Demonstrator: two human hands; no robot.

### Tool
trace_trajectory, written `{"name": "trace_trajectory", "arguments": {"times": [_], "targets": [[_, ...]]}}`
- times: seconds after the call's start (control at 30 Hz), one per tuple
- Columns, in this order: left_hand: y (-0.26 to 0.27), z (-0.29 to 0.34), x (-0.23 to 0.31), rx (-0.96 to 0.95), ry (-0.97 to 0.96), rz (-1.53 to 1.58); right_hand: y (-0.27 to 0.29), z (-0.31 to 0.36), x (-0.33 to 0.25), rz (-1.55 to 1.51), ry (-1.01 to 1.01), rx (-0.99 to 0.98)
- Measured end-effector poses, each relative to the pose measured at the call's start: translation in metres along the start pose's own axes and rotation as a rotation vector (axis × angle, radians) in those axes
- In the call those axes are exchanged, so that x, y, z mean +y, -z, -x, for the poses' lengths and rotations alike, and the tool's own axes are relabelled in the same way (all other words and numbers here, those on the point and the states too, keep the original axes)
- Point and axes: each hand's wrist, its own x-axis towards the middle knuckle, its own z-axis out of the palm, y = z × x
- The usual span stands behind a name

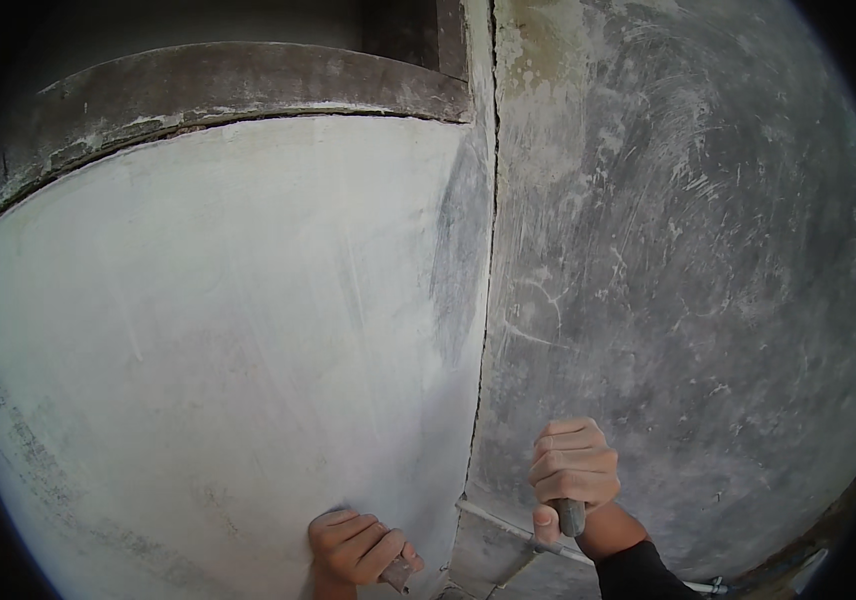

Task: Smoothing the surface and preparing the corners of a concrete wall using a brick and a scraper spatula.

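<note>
My right hand (575, 465) is a closed fist around a dark grey, rounded tool handle (571, 518). The handle's butt pokes out below the fingers, and the rest of the tool is hidden. This hand is in front of the grey wall (688, 300), right of the vertical crack. Lower and to the left, my left hand (353, 546) is closed on a brownish, blunt-ended piece (398, 574), its kind unclear. That hand is close against the whitened wall (208, 290), on which faint streaks run and a grey patch shows near the crack.
A dark vertical crack (489, 280) divides the white wall from the grey one. Above the white part juts a worn window sill (248, 85) with a dark opening behind it. A thin white pipe (508, 527) runs along the bottom, behind my right wrist.
</note>
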Motion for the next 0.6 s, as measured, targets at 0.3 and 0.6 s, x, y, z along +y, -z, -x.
{"name": "trace_trajectory", "arguments": {"times": [0.3,0.6], "targets": [[-0.042,0.005,0.057,-0.197,0.653,0.431,0.008,0.063,-0.054,0.063,-0.316,-0.24],[-0.137,-0.009,0.076,-0.206,0.41,0.121,0.006,0.15,-0.107,0.332,-1.012,0.31]]}}
